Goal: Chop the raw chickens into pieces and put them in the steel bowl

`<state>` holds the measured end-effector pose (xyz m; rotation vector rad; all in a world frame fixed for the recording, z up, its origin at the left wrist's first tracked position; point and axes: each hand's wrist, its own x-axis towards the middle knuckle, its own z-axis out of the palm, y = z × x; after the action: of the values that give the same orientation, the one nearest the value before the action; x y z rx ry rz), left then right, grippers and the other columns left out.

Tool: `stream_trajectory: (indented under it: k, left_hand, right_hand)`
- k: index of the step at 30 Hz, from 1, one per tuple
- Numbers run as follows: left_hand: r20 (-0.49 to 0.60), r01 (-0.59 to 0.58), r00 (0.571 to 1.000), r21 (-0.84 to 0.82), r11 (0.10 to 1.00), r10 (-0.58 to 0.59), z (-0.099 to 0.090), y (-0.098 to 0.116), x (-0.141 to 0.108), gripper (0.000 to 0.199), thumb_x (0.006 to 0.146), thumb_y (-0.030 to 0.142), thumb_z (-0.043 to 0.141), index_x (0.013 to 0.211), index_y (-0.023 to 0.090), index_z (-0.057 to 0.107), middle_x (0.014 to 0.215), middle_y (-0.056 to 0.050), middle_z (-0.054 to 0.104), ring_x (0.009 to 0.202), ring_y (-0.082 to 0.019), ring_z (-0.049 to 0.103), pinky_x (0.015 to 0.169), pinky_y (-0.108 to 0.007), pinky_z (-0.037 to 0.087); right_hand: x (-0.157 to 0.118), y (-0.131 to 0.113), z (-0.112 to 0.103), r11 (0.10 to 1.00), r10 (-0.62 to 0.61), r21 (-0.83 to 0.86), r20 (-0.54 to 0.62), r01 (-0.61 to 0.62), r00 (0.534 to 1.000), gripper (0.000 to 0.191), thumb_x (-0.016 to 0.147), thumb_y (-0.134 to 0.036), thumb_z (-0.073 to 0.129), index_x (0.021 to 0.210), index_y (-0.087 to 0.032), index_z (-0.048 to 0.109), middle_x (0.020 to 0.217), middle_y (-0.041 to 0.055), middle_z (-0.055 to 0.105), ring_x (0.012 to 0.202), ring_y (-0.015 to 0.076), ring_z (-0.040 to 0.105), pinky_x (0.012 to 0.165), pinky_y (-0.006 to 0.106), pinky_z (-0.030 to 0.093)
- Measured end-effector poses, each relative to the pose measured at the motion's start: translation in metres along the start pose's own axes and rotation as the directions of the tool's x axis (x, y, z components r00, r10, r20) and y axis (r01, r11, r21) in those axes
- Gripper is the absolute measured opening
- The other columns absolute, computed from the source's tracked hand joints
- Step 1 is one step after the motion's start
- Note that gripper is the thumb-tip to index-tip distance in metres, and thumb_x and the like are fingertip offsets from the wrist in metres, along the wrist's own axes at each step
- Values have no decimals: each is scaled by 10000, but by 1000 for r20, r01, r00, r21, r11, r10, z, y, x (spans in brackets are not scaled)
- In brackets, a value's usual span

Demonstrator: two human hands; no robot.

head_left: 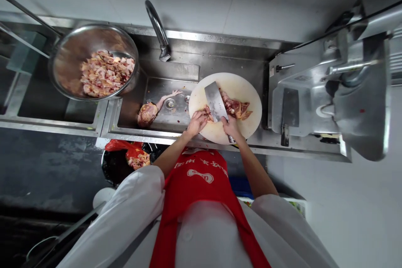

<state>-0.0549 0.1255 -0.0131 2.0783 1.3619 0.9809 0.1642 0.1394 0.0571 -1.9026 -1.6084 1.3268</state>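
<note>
My right hand (231,127) grips the handle of a cleaver (216,101), whose broad blade points away from me over a round white cutting board (198,88). Left of the blade, my left hand (197,122) has its fingers curled onto a small piece of chicken (208,112). A larger portion of raw chicken (236,106) lies on the board to the right of the blade, partly covered by it. In the sink basin to the left rests another chicken part with a foot (148,114).
A big steel bowl (67,65) of chopped chicken stands left over the counter. A curved faucet (157,27) rises behind the sink (163,86). To the right is a slicing machine (361,92) with a second cleaver (290,106) beside it. Below sits a black-lined bin (114,165).
</note>
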Motion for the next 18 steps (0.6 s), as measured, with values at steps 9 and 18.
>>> stream_trajectory:
  k: [9,18]
  left_hand:
    - [-415,275,874,-4,962,-251,-35,1,-42,154,932,305,561,898,187,655,1041,-105,611,1037,-226,583,968,-403,474]
    - [-436,305,857,3,952,-273,-53,6,-57,134,934,284,548,909,191,641,984,-98,645,995,-224,587,932,-403,475]
  right_hand:
    - [-37,-107,-36,875,-424,-429,-454,225,783,536,1039,-505,238,1186,-115,576,944,171,701,903,289,690,802,380,502]
    - [9,-69,29,778,-103,-618,46,109,994,372,1034,-328,376,1136,-75,628,968,217,728,912,282,706,791,320,477]
